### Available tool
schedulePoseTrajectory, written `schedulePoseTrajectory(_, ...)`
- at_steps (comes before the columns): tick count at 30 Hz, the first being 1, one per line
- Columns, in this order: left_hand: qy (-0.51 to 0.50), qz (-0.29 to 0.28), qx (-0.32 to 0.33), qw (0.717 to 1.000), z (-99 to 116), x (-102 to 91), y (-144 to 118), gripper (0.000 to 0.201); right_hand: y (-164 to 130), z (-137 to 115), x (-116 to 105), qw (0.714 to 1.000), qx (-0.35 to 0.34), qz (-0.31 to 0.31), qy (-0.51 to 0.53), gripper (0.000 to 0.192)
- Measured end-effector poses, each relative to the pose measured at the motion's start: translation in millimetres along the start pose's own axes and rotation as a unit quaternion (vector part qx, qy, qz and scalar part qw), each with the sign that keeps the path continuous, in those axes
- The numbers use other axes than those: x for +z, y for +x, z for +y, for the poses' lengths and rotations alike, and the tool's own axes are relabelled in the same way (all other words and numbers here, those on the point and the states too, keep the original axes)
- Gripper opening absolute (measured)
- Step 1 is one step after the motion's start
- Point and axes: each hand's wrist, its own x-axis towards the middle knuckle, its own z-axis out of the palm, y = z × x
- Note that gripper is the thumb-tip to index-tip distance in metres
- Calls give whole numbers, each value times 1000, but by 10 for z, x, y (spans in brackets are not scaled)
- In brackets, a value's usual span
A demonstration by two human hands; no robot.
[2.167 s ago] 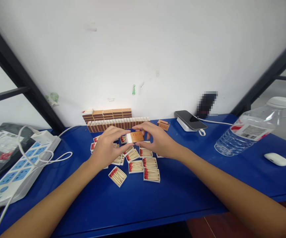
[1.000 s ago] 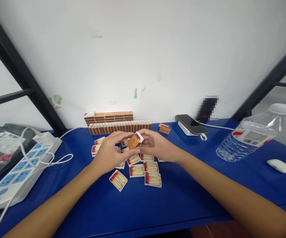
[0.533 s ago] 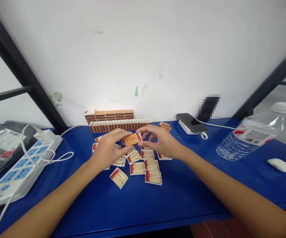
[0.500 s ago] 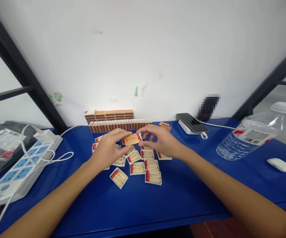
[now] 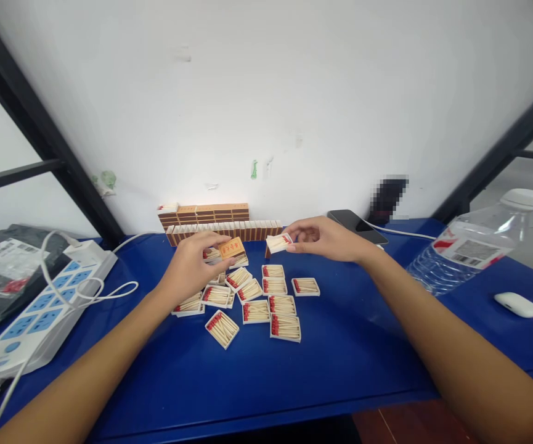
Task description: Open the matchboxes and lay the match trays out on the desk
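Observation:
Between the thumb and fingers of my left hand (image 5: 192, 262) is an orange matchbox sleeve (image 5: 231, 248) with printing on top. My right hand (image 5: 324, 239) pinches a white matchbox tray (image 5: 279, 243) filled with red-tipped matches, held apart from the sleeve. Below both hands, several filled trays lie on the blue table; one tray (image 5: 222, 328) sits at an angle near the front, another tray (image 5: 305, 287) off to the right. Behind the hands stands a row of upright matchboxes (image 5: 229, 232), with a stack of matchboxes (image 5: 211, 213) against the wall.
A white power strip (image 5: 48, 308) with cables and a dark plastic package (image 5: 7, 271) lie on the left. To the right are a phone (image 5: 353, 227), a tilted-looking water bottle (image 5: 474, 246) and a white earbud case (image 5: 519, 304). Black metal posts rise on both sides.
The tray has come out of the sleeve. My right hand has carried it right, while my left hand keeps the sleeve and has shifted slightly left.

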Motion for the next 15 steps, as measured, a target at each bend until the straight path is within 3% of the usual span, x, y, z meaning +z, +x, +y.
schedulePoseTrajectory(5, 17, 24, 9, 1000, -80, -21, 12, 38, -23, 176, -189, 995, 67, -64, -49, 57)
schedulePoseTrajectory(10, 29, 28, 25, 999, -81, -19, 6, 37, -22, 337, -259, 976, 85, -173, -101, 56)
schedulePoseTrajectory(15, 32, 25, 29, 999, -91, -22, 8, 38, -20, 373, -217, 976, 88, -149, -133, 53)
